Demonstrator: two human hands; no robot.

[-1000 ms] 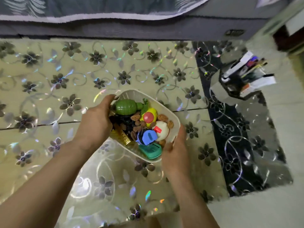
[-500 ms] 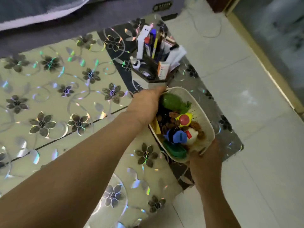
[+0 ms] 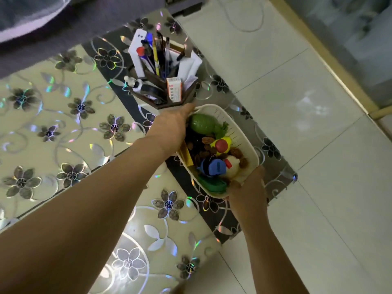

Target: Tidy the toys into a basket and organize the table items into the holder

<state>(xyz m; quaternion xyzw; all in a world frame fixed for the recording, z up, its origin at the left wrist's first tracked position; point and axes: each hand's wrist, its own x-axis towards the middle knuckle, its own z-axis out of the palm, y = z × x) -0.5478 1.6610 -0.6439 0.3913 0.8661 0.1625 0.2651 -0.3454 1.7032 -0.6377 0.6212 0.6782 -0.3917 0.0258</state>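
Note:
A white perforated basket [image 3: 241, 136] full of toys is held over the right end of the table. Inside it lie a green toy [image 3: 201, 123], a yellow and red toy [image 3: 222, 144], a blue toy [image 3: 214, 167], a white toy [image 3: 233, 165] and several small brown pieces. My left hand [image 3: 171, 128] grips the basket's far left rim. My right hand [image 3: 247, 187] grips its near end. Just behind the basket stands a dark holder [image 3: 161, 85] packed with pens, a white box, paper, a roll of tape and a small orange-and-white box.
The table [image 3: 53, 128] wears a shiny floral cover, cream on the left and black along its right edge. White floor tiles [image 3: 318, 145] lie to the right. A grey sofa edge [image 3: 63, 39] borders the far side.
Both hands have carried the basket from the middle of the table to its right end, close to the holder. My view has swung right with it.

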